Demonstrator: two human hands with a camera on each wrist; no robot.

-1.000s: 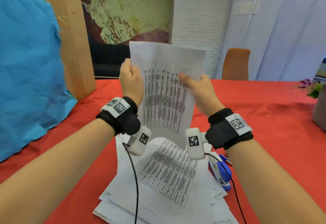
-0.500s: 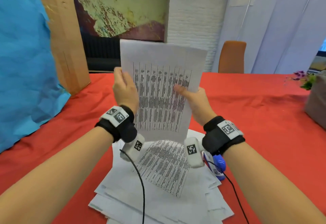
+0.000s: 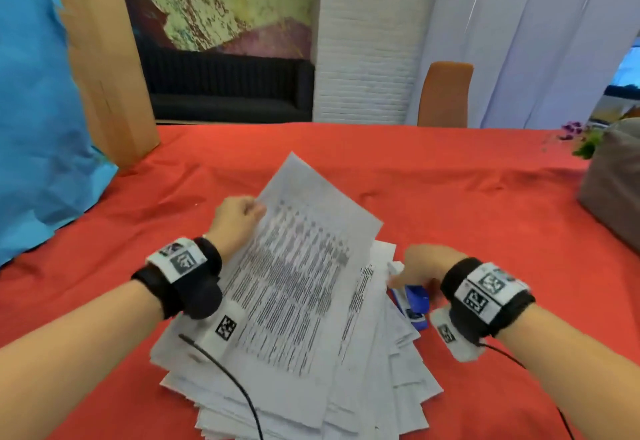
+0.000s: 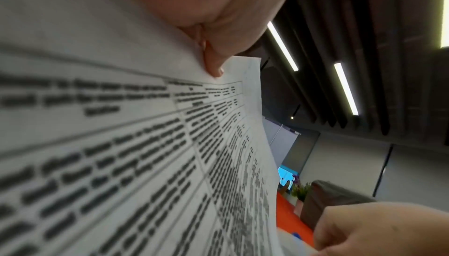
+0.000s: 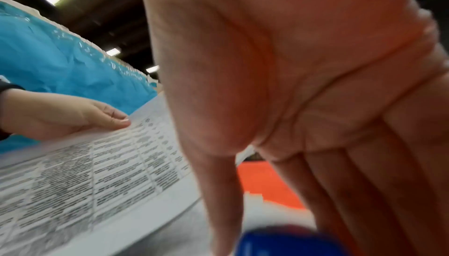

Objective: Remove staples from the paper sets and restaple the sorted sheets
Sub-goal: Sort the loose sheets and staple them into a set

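- Big red tablecloth (image 3: 433,197) fills the middle of the head view; across the top sit a black sofa (image 3: 228,93), a white brick pillar (image 3: 367,58) and an orange chair (image 3: 445,93).
- Upper left: crumpled blue sheeting (image 3: 38,93) against a cardboard box (image 3: 110,68). A grey bag (image 3: 613,190) with a small plant sits at the right edge.
- Centre, low in frame: a fanned pile of loose printed sheets (image 3: 381,370) on the cloth.
- Over that pile, the printed paper set (image 3: 298,266) tilts up toward the upper left, held only along its left edge.
- Left hand (image 3: 237,221): thumb and fingers pinch that edge, clear in the wrist view.
- Right hand (image 3: 420,266): fingers straight and pointing down, holding nothing, reaching over the blue stapler (image 3: 414,301) just right of the pile. Contact? Too blurred to call.
- My read: the step is picking up the stapler to bind this set. Doing it well means squaring the sheets first, keeping the pinch close to the corner to be stapled, and lifting the stapler without dragging the loose pages beside it.
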